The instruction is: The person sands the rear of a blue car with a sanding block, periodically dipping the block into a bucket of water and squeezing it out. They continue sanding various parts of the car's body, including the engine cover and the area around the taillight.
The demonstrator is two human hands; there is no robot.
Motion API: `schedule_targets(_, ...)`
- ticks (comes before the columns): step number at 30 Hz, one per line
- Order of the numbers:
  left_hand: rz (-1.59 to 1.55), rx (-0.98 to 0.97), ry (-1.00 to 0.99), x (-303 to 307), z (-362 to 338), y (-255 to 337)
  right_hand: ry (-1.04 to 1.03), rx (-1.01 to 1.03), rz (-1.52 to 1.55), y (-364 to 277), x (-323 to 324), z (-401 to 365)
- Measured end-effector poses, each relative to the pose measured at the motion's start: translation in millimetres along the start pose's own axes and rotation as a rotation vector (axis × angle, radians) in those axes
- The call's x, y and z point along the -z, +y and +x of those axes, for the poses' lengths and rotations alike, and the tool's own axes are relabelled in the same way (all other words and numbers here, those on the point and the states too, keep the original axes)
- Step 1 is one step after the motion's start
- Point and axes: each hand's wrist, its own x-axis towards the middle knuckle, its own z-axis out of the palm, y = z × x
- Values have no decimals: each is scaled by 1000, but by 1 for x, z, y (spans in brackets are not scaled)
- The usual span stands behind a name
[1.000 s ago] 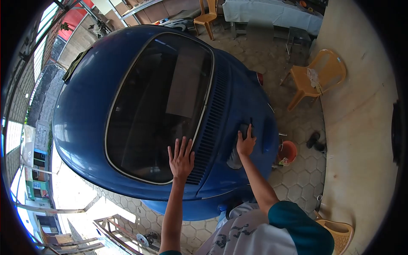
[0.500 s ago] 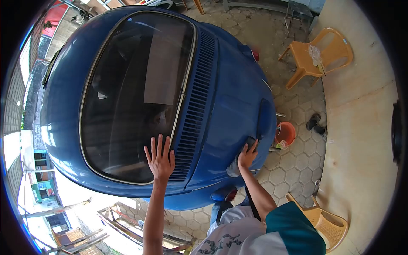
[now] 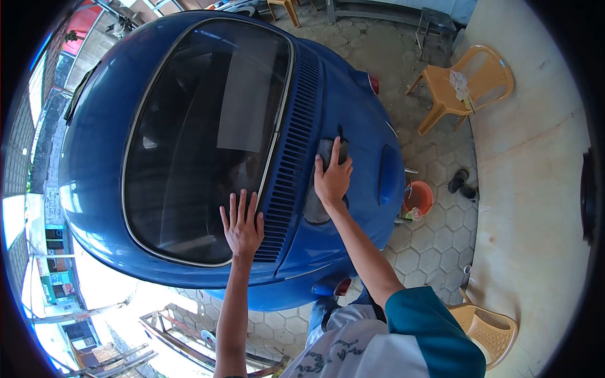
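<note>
A rounded blue car (image 3: 362, 167) with a slatted vent panel (image 3: 296, 135) below its dark rear window (image 3: 189, 164) fills the middle of the view. My left hand (image 3: 242, 227) lies flat, fingers spread, at the lower edge of the glass by the vents. On the engine lid, my right hand (image 3: 334, 179) presses and holds a dark grey cloth (image 3: 316, 209). Parts of the cloth show above and below the hand; the rest is hidden under the palm. A raised blue housing (image 3: 389, 175) stands just right of that hand.
An orange bucket (image 3: 418, 198) stands on the hexagonal paving (image 3: 432, 242) behind the car. Dark shoes (image 3: 463, 181) lie close by. One yellow plastic chair (image 3: 441, 88) holds a clear bag; another chair (image 3: 488, 324) is at lower right, along a pale wall (image 3: 535, 189).
My right hand has slid the cloth up and left across the lid, from near its lower edge to beside the vents. My left hand has shifted only slightly.
</note>
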Motion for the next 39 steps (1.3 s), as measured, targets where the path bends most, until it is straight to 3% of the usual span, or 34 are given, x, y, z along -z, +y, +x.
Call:
schedule_targets(3, -31, -18, 27, -1, 0, 0, 39, 190, -54, 10, -4, -86)
schedule_targets(7, -39, -50, 58, 0, 4, 0, -14, 192, 12, 54, -15, -173)
schedule_targets(10, -43, -71, 100, -1, 2, -3, -71, -22, 67, 63, -5, -138)
schedule_targets(12, -58, -84, 127, 0, 2, -2, -155, -406, 118, 75, 8, -95)
schedule_targets(14, -99, -86, 155, 1, 1, -4, -264, -632, 133, 104, 7, -64)
schedule_targets(19, -73, -122, 248, -3, 2, -2, -515, -571, -131, 125, 29, -98)
schedule_targets(21, -80, -138, 269, -4, 4, -4, -604, -291, 31, 213, -4, -133)
schedule_targets(23, -99, -146, 295, -8, 2, -7, -808, -333, 109, 206, 61, -191)
schedule_targets(24, -106, -145, 301, -9, 2, -7, -779, -326, 254, 273, 34, -214)
schedule_targets(25, -111, -144, 304, -10, 1, -8, -744, -588, 480, 235, 106, -247)
schedule_targets(27, -109, -129, 292, -7, -1, -7, -411, -1012, 790, 306, 133, -301)
schedule_targets(30, -81, -129, 299, -11, -2, -8, 49, -1368, 1093, 387, 204, -388)
schedule_targets(35, -40, -115, 265, -17, -11, -7, 526, -1335, 875, 523, 271, -550)
schedule_targets(39, -40, 5, 265, -32, -56, 11, 570, -1182, 1363, 542, 309, -617)
